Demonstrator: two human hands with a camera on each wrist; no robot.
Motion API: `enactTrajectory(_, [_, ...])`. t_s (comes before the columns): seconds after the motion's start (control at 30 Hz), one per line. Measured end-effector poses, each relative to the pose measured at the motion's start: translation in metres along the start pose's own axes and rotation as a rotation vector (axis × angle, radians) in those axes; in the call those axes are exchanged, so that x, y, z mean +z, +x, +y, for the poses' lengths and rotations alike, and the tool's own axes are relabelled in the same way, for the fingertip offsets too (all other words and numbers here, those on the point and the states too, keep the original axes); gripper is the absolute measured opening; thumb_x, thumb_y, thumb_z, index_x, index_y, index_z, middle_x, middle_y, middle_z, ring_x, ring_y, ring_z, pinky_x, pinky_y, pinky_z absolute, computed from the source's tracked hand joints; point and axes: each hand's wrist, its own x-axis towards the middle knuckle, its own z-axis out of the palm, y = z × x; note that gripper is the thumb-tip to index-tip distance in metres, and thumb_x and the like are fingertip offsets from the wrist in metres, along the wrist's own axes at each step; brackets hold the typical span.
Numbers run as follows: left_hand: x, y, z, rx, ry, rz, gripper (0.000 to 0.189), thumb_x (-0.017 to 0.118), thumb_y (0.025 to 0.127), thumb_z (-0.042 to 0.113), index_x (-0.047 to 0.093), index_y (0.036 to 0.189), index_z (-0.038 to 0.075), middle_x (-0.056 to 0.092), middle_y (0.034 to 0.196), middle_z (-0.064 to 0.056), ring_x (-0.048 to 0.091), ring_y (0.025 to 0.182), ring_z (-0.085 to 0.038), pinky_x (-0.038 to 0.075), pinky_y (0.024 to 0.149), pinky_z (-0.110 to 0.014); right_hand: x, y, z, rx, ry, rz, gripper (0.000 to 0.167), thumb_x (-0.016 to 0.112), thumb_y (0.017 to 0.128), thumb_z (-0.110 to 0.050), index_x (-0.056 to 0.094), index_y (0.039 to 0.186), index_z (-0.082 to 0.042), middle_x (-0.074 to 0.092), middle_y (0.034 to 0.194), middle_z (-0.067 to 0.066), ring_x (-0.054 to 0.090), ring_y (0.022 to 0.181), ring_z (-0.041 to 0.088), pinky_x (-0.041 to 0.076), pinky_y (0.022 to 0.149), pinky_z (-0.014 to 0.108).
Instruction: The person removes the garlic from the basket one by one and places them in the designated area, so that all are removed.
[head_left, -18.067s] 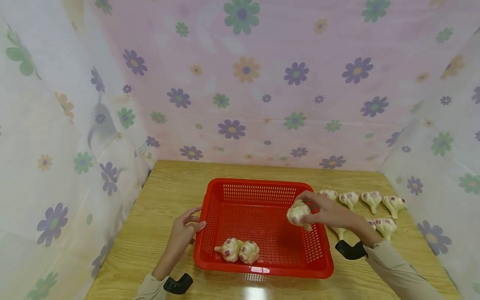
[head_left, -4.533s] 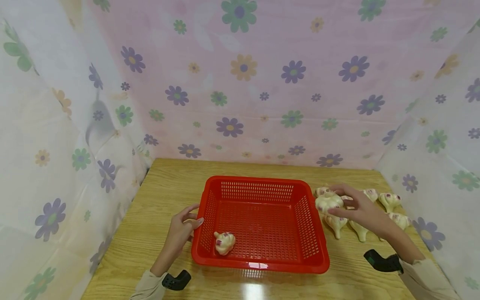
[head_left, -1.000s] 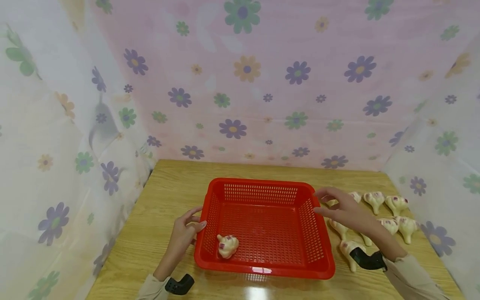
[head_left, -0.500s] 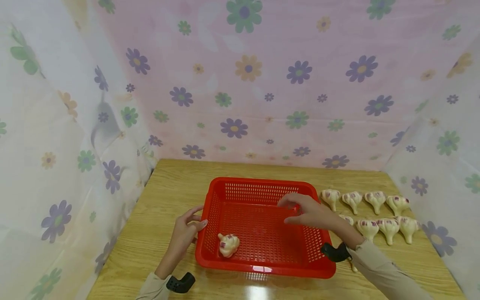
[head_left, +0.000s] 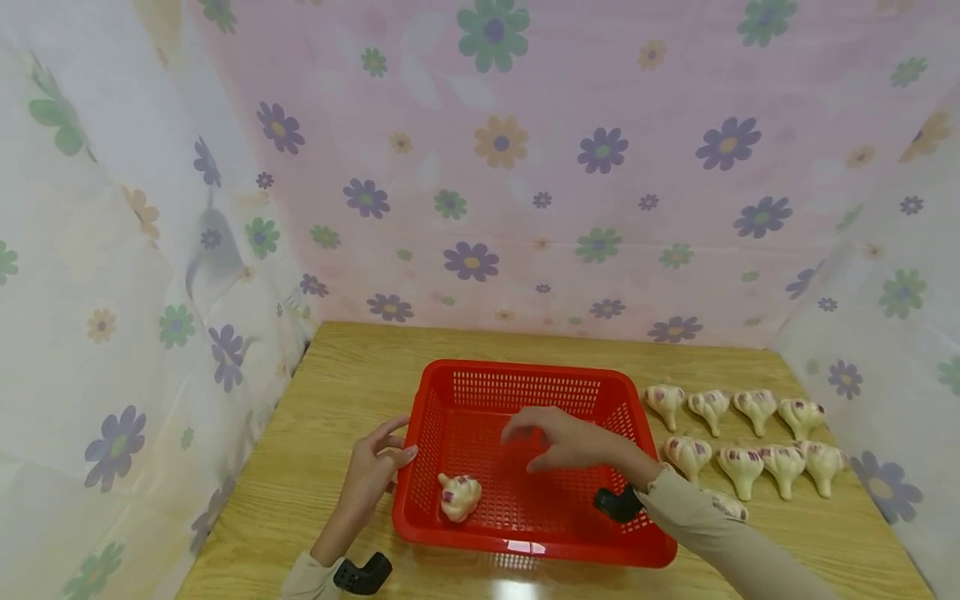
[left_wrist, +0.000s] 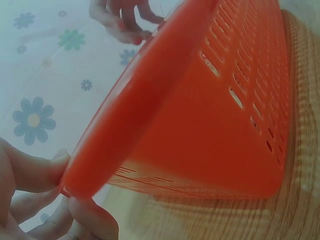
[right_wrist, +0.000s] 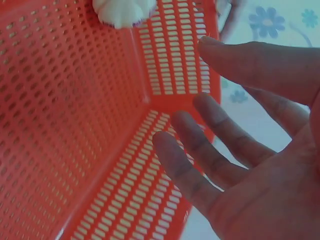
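Observation:
A red perforated plastic basket (head_left: 517, 547) stands on the wooden table, and my left hand (head_left: 369, 471) pinches its left rim between thumb and fingers, as the left wrist view shows. One white garlic bulb (head_left: 460, 497) with purple marks lies in the basket's front left corner. Over the middle of the basket is my right hand (head_left: 564, 440), empty, its fingers spread and loosely bent. In the right wrist view the hand (right_wrist: 260, 165) has nothing between its fingers, and the garlic bulb (right_wrist: 125, 11) shows at the top, beyond the thumb.
Right of the basket, several garlic bulbs (head_left: 739, 468) lie in two rows on the table (head_left: 360, 358), stems toward the front. Another bulb (head_left: 727, 504) is partly hidden by the right sleeve. A flowered cloth (head_left: 540, 167) hangs behind and on both sides.
Earlier my right hand lifted garlic bulbs from the basket to the right side; the bulb it held is now released there. The empty hand has moved left over the basket. The left hand stays.

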Motion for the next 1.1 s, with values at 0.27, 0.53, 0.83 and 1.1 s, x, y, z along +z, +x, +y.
enactTrajectory(0.27, [-0.001, 0.002, -0.001, 0.012, -0.01, -0.007, 0.046, 0.067, 0.085, 0.007, 0.057, 0.13, 0.012, 0.06, 0.094, -0.013, 0.057, 0.059, -0.018, 0.047, 0.042, -0.03, 0.021, 0.03, -0.006, -0.06, -0.028, -0.07, 0.042, 0.072, 0.08, 0.0, 0.061, 0.111, -0.027, 0.056, 0.114, -0.007, 0.054, 0.108, 0.022, 0.047, 0.09, 0.039])
enactTrajectory(0.53, [0.0, 0.0, 0.004, 0.013, -0.003, -0.011, 0.045, 0.066, 0.085, 0.005, 0.059, 0.128, 0.014, 0.06, 0.093, -0.014, 0.06, 0.061, -0.021, 0.05, 0.043, -0.033, 0.049, 0.065, -0.004, -0.139, -0.108, -0.165, 0.039, 0.069, 0.076, 0.009, 0.068, 0.107, -0.016, 0.058, 0.111, -0.011, 0.053, 0.106, 0.009, 0.046, 0.09, 0.028])
enactTrajectory(0.83, [0.001, 0.001, 0.001, 0.02, -0.01, -0.014, 0.046, 0.067, 0.086, 0.007, 0.057, 0.131, 0.012, 0.061, 0.094, -0.014, 0.056, 0.058, -0.018, 0.047, 0.041, -0.031, 0.076, 0.089, 0.001, -0.196, -0.109, -0.231, 0.03, 0.07, 0.075, 0.003, 0.074, 0.097, -0.017, 0.06, 0.101, -0.012, 0.051, 0.094, 0.001, 0.042, 0.084, 0.017])
enactTrajectory(1.1, [0.001, 0.002, -0.002, 0.014, 0.003, -0.003, 0.044, 0.066, 0.085, 0.006, 0.058, 0.129, 0.012, 0.061, 0.093, -0.014, 0.056, 0.057, -0.018, 0.047, 0.041, -0.03, 0.086, 0.093, -0.001, -0.214, -0.206, -0.159, 0.013, 0.077, 0.077, -0.01, 0.073, 0.088, -0.017, 0.063, 0.086, -0.014, 0.054, 0.076, 0.001, 0.042, 0.067, 0.011])
